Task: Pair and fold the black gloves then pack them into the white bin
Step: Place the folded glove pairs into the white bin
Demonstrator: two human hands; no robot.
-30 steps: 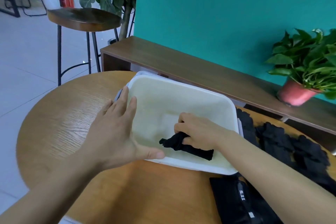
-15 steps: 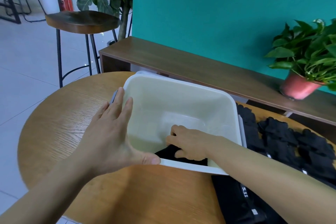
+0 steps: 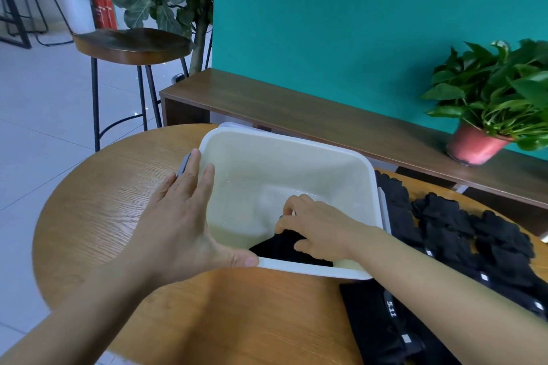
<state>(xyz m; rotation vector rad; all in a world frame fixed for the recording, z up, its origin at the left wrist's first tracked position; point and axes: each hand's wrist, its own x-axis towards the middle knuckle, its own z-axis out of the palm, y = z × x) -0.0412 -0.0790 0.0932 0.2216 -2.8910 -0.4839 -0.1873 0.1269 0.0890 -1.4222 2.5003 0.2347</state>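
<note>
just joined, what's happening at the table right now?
A person is packing gloves. The right hand holds a folded pair of black fabric gloves low inside the white rectangular plastic bin, by its near wall. The left hand steadies the bin's near-left corner. A pile of loose black gloves lies on the round wooden table, right of the bin.

The white bin (image 3: pixel 281 169) is clear from above over its far half; folded gloves (image 3: pixel 278 249) and the right hand (image 3: pixel 317 231) fill its near corner. The left hand (image 3: pixel 178 222) blocks its left rim.
</note>
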